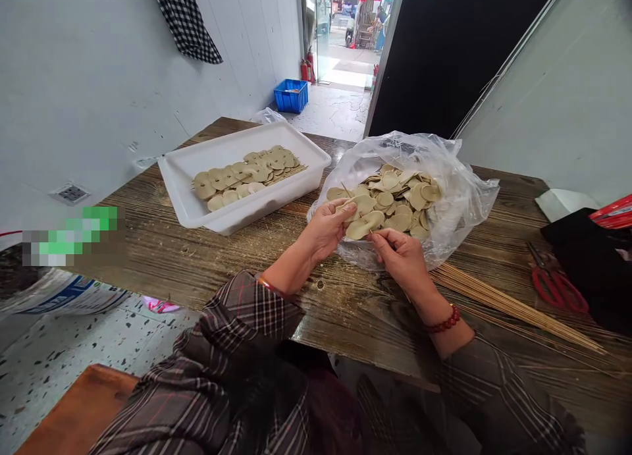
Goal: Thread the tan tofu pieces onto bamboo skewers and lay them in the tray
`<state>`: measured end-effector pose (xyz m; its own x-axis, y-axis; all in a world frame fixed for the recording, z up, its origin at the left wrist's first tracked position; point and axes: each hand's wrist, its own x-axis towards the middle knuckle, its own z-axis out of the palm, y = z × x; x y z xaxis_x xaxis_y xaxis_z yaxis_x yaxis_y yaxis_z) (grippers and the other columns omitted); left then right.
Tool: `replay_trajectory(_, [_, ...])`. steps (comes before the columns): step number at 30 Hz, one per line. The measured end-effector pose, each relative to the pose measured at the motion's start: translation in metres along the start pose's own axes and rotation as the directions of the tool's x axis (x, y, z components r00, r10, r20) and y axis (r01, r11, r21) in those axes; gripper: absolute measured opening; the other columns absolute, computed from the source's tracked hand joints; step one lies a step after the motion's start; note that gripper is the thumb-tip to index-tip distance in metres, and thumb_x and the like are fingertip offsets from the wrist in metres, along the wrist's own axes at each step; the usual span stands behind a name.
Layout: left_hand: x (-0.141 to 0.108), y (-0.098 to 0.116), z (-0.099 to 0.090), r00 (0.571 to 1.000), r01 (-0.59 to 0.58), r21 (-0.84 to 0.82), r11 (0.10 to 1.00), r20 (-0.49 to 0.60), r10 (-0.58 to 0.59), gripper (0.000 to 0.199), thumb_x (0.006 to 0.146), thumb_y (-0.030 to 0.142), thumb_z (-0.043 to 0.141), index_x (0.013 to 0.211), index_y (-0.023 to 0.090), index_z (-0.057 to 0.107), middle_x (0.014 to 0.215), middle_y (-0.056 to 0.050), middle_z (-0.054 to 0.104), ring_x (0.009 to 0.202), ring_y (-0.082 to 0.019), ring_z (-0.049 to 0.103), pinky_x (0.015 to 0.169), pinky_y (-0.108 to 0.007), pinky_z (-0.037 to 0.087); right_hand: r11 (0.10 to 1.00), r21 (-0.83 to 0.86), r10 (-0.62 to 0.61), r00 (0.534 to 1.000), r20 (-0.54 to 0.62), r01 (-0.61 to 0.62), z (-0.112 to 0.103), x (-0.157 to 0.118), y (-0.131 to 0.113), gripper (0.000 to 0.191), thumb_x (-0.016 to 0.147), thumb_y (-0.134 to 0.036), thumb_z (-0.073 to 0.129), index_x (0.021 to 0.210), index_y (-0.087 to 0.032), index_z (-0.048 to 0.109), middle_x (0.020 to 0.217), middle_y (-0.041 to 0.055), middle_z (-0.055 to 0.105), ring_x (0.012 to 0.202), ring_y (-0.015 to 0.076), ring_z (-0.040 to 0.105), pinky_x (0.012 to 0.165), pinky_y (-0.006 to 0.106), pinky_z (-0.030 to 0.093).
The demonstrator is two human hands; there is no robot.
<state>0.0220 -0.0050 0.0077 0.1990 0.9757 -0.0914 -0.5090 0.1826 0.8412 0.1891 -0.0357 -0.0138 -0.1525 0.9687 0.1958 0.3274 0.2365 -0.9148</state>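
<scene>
My left hand (328,230) is closed on flat, pale tan food slices (364,224) threaded on a thin wooden skewer, whose tip pokes up beyond the thumb. My right hand (399,254) pinches the skewer near its lower end, close to the nearest slice. Most of the skewer is hidden by the slices and fingers. Just behind both hands, an opened clear plastic bag (461,208) holds a heap of loose slices (395,191). A white plastic tub (195,208) at the left contains rows of skewered slices (247,172).
Bare bamboo skewers (513,303) lie on the wooden table (276,257) at the right. Red-handled scissors (557,287) rest beside a black bag (592,264). A blue crate (291,96) stands on the floor near the open doorway. A large bucket (74,294) is at the left.
</scene>
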Motion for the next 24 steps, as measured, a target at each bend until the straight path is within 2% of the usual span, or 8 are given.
replay_trajectory(5, [0.002,0.014,-0.01,0.996,-0.046,0.032,0.998,-0.077,0.048,0.024,0.085,0.032,0.069,0.099,0.013,0.065,0.088,-0.007,0.073,0.076,-0.013,0.07,0.072,-0.025,0.056,0.988,0.151,0.032,0.993,-0.11,-0.015,-0.008,0.002,-0.001,0.034,0.089,-0.047,0.059,0.086,-0.016,0.07,0.052,-0.0046,0.049,0.047,0.0086,0.04,0.045,0.022,0.03])
replay_trajectory(10, [0.012,0.015,-0.03,0.935,-0.224,0.371,0.901,-0.178,0.306,0.02,0.086,0.032,0.064,0.093,0.014,0.065,0.085,-0.006,0.071,0.07,-0.011,0.064,0.069,-0.025,0.052,0.949,0.313,0.118,0.966,-0.23,-0.041,-0.015,0.008,0.002,0.039,0.083,-0.053,0.066,0.091,-0.015,0.069,0.052,-0.0054,0.048,0.043,0.0076,0.037,0.038,0.021,0.025])
replay_trajectory(12, [0.015,0.014,-0.035,0.897,-0.269,0.599,0.754,-0.129,0.422,0.017,0.085,0.028,0.063,0.092,0.014,0.067,0.085,-0.006,0.07,0.072,-0.013,0.061,0.072,-0.027,0.051,0.941,0.336,0.131,0.961,-0.244,-0.043,-0.016,0.009,0.003,0.04,0.082,-0.054,0.067,0.091,-0.015,0.069,0.052,-0.0057,0.048,0.042,0.0074,0.037,0.037,0.021,0.025])
replay_trajectory(14, [0.017,0.013,-0.037,0.868,-0.286,0.814,0.505,-0.002,0.496,0.014,0.082,0.023,0.064,0.091,0.015,0.069,0.09,-0.007,0.07,0.079,-0.016,0.06,0.08,-0.032,0.049,0.944,0.328,0.13,0.961,-0.246,-0.044,-0.016,0.01,0.003,0.042,0.081,-0.055,0.067,0.092,-0.015,0.069,0.052,-0.0056,0.048,0.041,0.0075,0.038,0.037,0.021,0.026])
replay_trajectory(16, [0.017,0.013,-0.038,0.86,-0.29,0.933,0.214,0.156,0.486,0.016,0.078,0.02,0.067,0.093,0.016,0.071,0.099,-0.008,0.07,0.091,-0.021,0.059,0.09,-0.038,0.046,0.95,0.309,0.126,0.963,-0.239,-0.047,-0.015,0.01,0.003,0.043,0.081,-0.056,0.066,0.092,-0.014,0.069,0.052,-0.0053,0.049,0.042,0.0076,0.039,0.036,0.021,0.026])
replay_trajectory(18, [0.017,0.012,-0.04,0.868,-0.296,0.955,-0.016,0.276,0.413,0.02,0.075,0.02,0.07,0.095,0.018,0.073,0.107,-0.009,0.069,0.1,-0.025,0.056,0.096,-0.042,0.043,0.953,0.3,0.124,0.964,-0.235,-0.049,-0.015,0.009,0.005,0.043,0.081,-0.055,0.066,0.092,-0.014,0.07,0.052,-0.0051,0.05,0.042,0.0074,0.039,0.036,0.02,0.026])
replay_trajectory(20, [0.018,0.011,-0.043,0.873,-0.302,0.941,-0.153,0.337,0.351,0.021,0.075,0.02,0.07,0.095,0.017,0.073,0.111,-0.01,0.069,0.103,-0.027,0.054,0.097,-0.044,0.042,0.953,0.298,0.121,0.966,-0.229,-0.049,-0.014,0.009,0.006,0.043,0.081,-0.055,0.066,0.092,-0.014,0.07,0.053,-0.005,0.05,0.042,0.0074,0.039,0.036,0.02,0.027])
replay_trajectory(24, [0.021,0.01,-0.048,0.867,-0.317,0.915,-0.249,0.386,0.314,0.016,0.082,0.02,0.062,0.092,0.017,0.074,0.108,-0.01,0.069,0.098,-0.025,0.055,0.092,-0.041,0.043,0.963,0.264,0.106,0.972,-0.209,-0.048,-0.013,0.008,0.008,0.044,0.083,-0.057,0.064,0.092,-0.014,0.07,0.052,-0.0054,0.049,0.041,0.0076,0.038,0.037,0.021,0.027])
